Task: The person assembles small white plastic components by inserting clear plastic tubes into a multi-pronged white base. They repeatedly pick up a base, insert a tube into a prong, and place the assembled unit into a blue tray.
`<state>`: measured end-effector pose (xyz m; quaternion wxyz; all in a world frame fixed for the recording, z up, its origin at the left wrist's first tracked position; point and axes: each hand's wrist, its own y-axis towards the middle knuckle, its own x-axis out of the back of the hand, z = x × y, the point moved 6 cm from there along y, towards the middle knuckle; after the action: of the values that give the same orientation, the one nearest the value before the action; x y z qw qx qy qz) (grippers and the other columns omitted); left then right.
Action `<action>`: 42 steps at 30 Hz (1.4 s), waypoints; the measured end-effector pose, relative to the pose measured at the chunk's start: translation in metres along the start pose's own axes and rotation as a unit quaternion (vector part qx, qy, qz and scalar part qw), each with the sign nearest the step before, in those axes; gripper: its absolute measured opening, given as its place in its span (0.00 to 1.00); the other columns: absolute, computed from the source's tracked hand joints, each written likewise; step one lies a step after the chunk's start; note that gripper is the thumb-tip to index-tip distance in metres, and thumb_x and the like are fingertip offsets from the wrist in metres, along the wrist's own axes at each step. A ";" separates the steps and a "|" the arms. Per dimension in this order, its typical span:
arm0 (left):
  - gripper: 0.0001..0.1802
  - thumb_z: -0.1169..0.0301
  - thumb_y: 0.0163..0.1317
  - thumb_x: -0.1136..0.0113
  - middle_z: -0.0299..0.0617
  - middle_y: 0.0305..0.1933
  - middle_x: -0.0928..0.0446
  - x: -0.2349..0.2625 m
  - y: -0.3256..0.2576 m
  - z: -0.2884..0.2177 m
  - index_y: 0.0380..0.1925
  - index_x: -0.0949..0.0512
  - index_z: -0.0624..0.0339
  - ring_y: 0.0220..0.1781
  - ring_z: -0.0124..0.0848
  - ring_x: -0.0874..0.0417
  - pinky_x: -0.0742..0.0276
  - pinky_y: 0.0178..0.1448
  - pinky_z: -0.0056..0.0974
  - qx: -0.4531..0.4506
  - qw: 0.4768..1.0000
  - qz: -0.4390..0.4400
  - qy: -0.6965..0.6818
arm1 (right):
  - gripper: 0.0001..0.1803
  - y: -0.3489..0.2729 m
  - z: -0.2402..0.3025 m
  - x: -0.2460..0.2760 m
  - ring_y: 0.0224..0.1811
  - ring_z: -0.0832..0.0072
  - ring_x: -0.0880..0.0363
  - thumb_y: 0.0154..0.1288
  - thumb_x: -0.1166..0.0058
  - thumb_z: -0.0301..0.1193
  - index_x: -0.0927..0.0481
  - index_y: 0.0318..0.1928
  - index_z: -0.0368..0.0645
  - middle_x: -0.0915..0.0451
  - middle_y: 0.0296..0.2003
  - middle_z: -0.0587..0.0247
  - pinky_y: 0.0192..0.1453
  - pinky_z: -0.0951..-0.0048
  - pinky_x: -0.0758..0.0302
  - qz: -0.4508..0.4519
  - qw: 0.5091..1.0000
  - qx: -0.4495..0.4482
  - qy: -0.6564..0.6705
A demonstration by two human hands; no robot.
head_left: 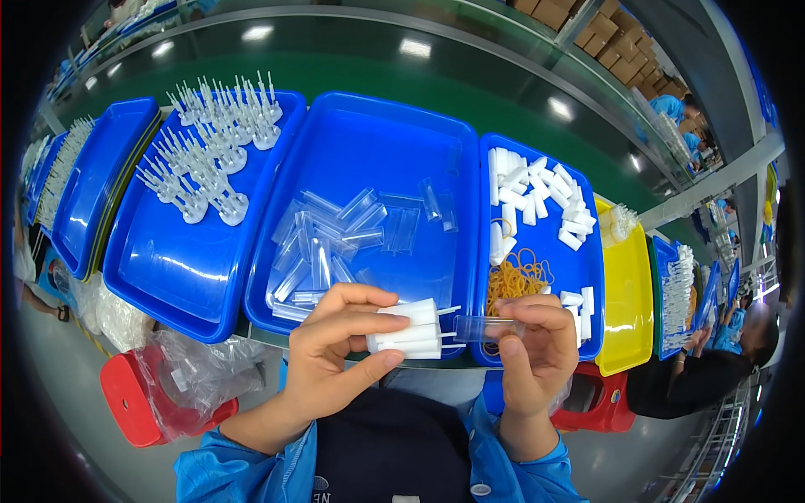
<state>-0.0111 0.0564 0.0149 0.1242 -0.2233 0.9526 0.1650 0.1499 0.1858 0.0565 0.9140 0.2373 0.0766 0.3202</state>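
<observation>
My left hand [335,348] is closed round a bundle of white cylinders [411,335], with thin white stems poking out to the right. Between the thumb and fingers of my right hand [537,348] is a short clear plastic tube [480,328]. Its left end meets one stem; whether the stem is inside cannot be made out. Behind my hands, the middle blue tray [377,113] contains several loose clear tubes [321,261]. In the right blue tray [594,277] are short white cylinders [537,186] and a heap of tan rubber bands [516,277].
Clusters of white stemmed parts [210,159] stand in the left blue tray [168,285]. A yellow tray [629,310] is at the right. Red stools [130,402] and clear plastic bags [201,377] sit below. Beyond the trays runs a green conveyor belt [495,92]. Other people work at far right.
</observation>
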 end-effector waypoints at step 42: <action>0.20 0.81 0.52 0.30 0.49 0.55 0.26 -0.001 0.003 -0.005 0.48 0.16 0.62 0.53 0.38 0.19 0.19 0.50 0.37 -0.032 0.992 0.003 0.124 | 0.19 0.004 -0.013 -0.016 0.44 0.67 0.19 0.58 0.42 0.13 0.28 0.50 0.32 0.22 0.44 0.48 0.67 0.53 0.29 0.034 0.999 -0.021 -0.024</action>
<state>-0.0124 0.0573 0.0203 -0.0028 -0.2428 0.9556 0.1669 0.1313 0.1830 0.0471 0.9087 0.2279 0.0399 0.3474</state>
